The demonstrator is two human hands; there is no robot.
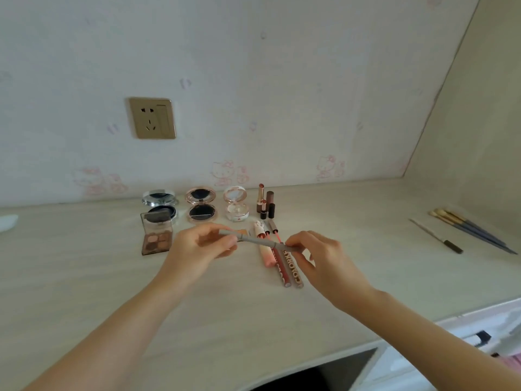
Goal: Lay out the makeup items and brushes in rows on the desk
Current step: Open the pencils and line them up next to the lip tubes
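Both hands hold one thin grey pencil-like stick [255,240] level above the desk: my left hand [203,245] pinches its left end, my right hand [313,251] its right end. Under it lie lip gloss tubes [282,263] side by side, pointing away from me. Behind them stand lipsticks [265,203]. In the back row, three open compacts: silver [160,206], rose-gold [200,206], white [236,204]. An open eyeshadow palette [156,238] rests in front of the silver one. Several makeup brushes [473,230] and a thin pencil [437,237] lie at the far right.
The pale wooden desk [112,292] meets a wallpapered wall holding a power socket [152,118]. A side panel closes off the right. Something white [8,221] sits at the left edge. Below the desk's front edge, at the right, is an open drawer [485,340].
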